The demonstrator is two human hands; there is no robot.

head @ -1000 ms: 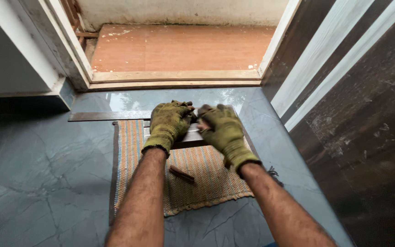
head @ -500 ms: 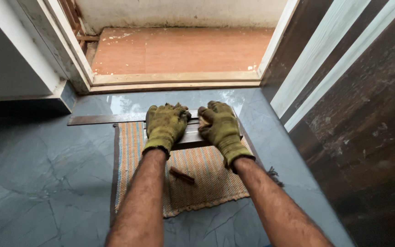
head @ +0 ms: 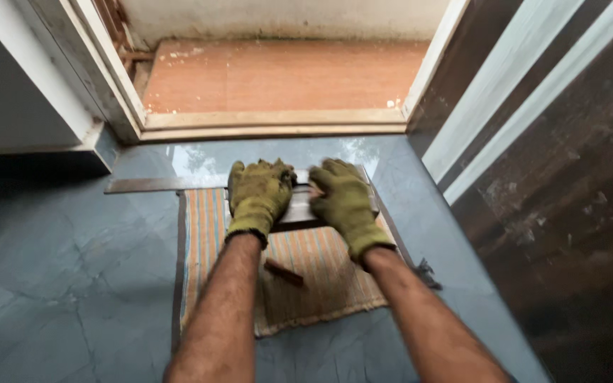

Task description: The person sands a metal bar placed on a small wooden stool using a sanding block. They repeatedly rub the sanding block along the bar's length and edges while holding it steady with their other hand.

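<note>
Both my hands wear olive-green work gloves. My left hand (head: 258, 196) lies on top of a pale flat slab (head: 298, 211), with its fingers curled over the far edge. My right hand (head: 345, 201) grips the right part of the same slab and is blurred by motion. The slab rests at the far end of a striped woven mat (head: 321, 284) on the grey floor. A small brown stick (head: 284, 273) lies on the mat between my forearms.
A long dark flat strip (head: 152, 184) lies on the glossy grey floor tiles (head: 65, 284), left of the mat. Beyond is a wooden door threshold (head: 271, 124) with a reddish floor (head: 278, 74) behind. A dark door (head: 569, 213) stands at the right and a white frame (head: 30, 99) at the left.
Both hands stay on the slab. They have spread slightly apart along it, and the right hand is now blurred as it moves.
</note>
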